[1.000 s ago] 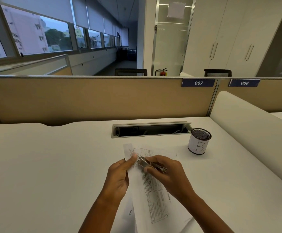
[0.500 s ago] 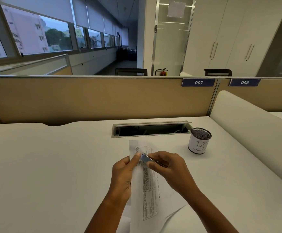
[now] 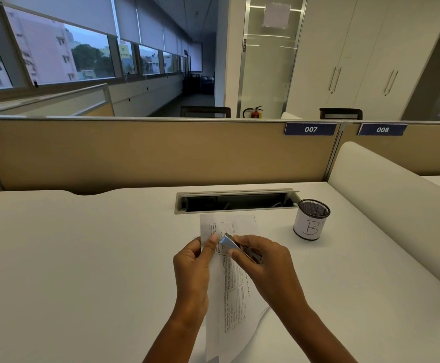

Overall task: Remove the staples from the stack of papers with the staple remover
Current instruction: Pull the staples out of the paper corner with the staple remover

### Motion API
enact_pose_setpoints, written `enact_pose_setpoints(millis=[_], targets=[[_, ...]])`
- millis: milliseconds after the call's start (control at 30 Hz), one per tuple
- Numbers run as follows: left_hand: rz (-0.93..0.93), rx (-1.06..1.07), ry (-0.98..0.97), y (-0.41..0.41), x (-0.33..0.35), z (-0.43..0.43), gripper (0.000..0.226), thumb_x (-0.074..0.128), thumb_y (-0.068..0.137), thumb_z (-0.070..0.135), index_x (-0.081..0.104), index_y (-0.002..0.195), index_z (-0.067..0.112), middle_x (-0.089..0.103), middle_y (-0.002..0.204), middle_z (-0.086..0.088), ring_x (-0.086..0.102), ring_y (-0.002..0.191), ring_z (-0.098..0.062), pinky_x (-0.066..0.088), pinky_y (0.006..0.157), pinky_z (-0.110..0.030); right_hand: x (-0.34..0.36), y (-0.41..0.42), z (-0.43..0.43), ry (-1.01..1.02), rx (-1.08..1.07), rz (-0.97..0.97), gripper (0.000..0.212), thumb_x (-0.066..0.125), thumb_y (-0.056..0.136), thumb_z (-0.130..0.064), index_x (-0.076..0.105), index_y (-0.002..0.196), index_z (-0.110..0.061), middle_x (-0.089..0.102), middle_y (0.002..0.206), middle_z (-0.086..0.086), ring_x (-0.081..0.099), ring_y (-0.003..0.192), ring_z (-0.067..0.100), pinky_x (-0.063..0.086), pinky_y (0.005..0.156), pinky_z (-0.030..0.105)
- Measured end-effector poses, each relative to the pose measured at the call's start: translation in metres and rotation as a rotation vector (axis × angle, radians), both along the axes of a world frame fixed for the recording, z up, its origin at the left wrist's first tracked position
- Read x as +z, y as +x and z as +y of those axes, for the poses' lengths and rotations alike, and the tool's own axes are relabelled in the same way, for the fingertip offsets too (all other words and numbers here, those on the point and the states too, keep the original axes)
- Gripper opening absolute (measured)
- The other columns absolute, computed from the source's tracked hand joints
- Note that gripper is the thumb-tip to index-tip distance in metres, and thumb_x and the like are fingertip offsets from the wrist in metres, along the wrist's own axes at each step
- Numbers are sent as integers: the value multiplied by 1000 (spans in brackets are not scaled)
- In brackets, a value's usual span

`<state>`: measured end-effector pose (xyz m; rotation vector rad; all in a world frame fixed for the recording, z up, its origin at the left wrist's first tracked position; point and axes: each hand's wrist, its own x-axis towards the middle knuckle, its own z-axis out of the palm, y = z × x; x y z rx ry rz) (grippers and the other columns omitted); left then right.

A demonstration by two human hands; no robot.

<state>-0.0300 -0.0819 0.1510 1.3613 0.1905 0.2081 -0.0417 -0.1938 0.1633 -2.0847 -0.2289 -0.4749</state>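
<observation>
Wide white counter point(image 3: 82, 258), closed at the back by a tan partition point(image 3: 148, 153). On it, straight ahead, the stack of papers point(image 3: 235, 289), long axis running away from the body, far edge just before the open cable slot point(image 3: 237, 203). Well apart to the right, a mesh cup point(image 3: 309, 224) marked B, not in the way. Left grip point(image 3: 191, 268) clamped on the left edge of the papers near the far corner, thumb on top. Right grip point(image 3: 266, 265) wrapped around the staple remover point(image 3: 230, 243), just beside that thumb, nose pointing up and left toward it. Staple itself too small to see; probably under the nose. Judged next: only a short push leftward along the sheet, with some risk of catching the thumb or tearing the corner
</observation>
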Motion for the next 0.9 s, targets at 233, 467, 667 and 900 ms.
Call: enact_pose_setpoints(millis=[233, 467, 667, 900], targets=[[-17, 8, 25, -3, 2, 1, 10, 57, 82, 24, 60, 74, 29, 65, 77, 4, 61, 69, -25, 50, 57, -29, 0, -1, -1, -9, 8, -21, 29, 66, 80, -23, 66, 107, -13, 69, 106, 2, 56, 85, 3, 40, 67, -5], [-27, 13, 38, -6, 2, 1, 13, 55, 83, 23, 61, 71, 27, 65, 74, 3, 61, 68, -27, 51, 58, -29, 2, -2, 1, -32, 13, -25, 30, 65, 81, -22, 65, 109, -13, 68, 109, 4, 54, 87, 2, 39, 67, -6], [-2, 13, -18, -7, 6, 3, 20, 58, 82, 21, 63, 64, 26, 66, 68, 4, 60, 66, -25, 50, 56, -29, 5, -2, 1, -148, 48, -15, 30, 61, 83, -25, 63, 112, -15, 68, 112, 2, 57, 93, 5, 35, 67, -5], [60, -6, -51, -4, 8, 4, 16, 59, 81, 24, 63, 66, 23, 65, 70, 0, 57, 67, -22, 46, 56, -27, 4, -2, 2, -209, 81, -64, 31, 60, 84, -22, 62, 114, -14, 68, 111, 3, 56, 92, 3, 36, 69, -6]])
